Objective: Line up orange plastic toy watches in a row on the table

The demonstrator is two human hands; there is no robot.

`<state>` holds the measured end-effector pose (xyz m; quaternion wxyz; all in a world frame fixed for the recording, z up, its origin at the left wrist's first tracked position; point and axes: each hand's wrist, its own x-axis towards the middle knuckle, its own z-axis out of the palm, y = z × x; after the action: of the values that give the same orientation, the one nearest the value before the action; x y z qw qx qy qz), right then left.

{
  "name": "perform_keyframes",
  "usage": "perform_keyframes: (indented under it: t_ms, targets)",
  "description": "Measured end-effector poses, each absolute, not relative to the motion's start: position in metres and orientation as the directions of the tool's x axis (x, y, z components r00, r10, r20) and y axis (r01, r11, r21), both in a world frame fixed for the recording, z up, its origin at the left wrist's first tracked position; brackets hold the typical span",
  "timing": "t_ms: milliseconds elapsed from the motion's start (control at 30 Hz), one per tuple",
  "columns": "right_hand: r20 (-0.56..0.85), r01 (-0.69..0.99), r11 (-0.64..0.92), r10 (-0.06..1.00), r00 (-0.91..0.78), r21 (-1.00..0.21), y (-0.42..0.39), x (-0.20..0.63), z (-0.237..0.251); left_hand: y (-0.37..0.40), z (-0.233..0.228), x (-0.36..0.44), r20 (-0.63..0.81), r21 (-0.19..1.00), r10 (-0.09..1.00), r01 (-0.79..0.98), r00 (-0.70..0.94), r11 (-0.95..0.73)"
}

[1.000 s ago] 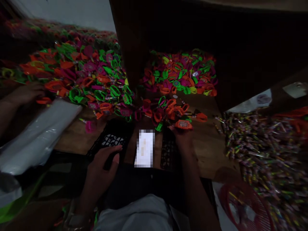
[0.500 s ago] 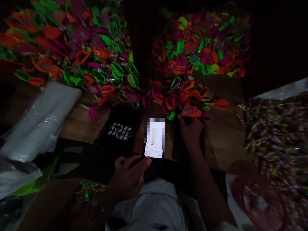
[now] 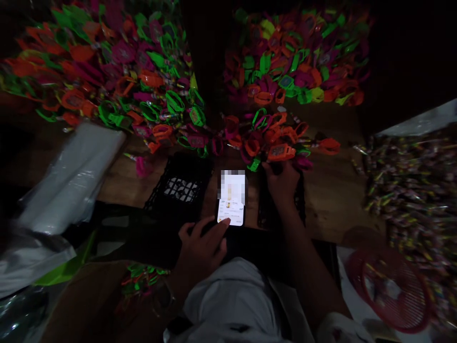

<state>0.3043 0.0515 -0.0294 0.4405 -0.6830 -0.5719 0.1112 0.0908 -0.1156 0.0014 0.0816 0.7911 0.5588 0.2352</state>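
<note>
Left hand open, fingertip on lit phone at table edge. Right hand gripping orange toy watch; bare wood beside, crowded piles beyond.

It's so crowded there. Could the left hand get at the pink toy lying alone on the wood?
Probably yes: the left hand is on the phone, and the pink toy lies apart, just past the black crate.

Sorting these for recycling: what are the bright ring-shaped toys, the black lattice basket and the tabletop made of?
Neon orange, green and pink ring-shaped toys: probably moulded plastic, with saturated colours and a slight sheen. Black lattice basket: likely rigid plastic, matte, with a moulded grid. Brown tabletop: looks like wood or wood laminate; the dim light leaves that open.
</note>
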Motion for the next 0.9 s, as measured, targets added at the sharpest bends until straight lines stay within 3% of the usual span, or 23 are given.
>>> perform_keyframes:
  t_ms: [467, 733, 900]
  targets:
    - [0.219, 0.546, -0.010, 0.910, 0.353, -0.838, 0.051, 0.302, -0.017, -0.107, 0.008, 0.098, 0.319, 0.332, 0.908, 0.865, 0.272, -0.376]
    - [0.192, 0.275, 0.079, 0.890, 0.414, -0.958, -0.010, 0.305, 0.002, -0.102, 0.011, 0.097, 0.335, 0.350, 0.921, 0.881, 0.200, -0.319]
    - [0.147, 0.310, 0.088, 0.974, 0.173, -0.947, -0.051, 0.298, 0.006, -0.093, 0.014, 0.110, 0.363, 0.375, 0.907, 0.858, 0.214, -0.352]
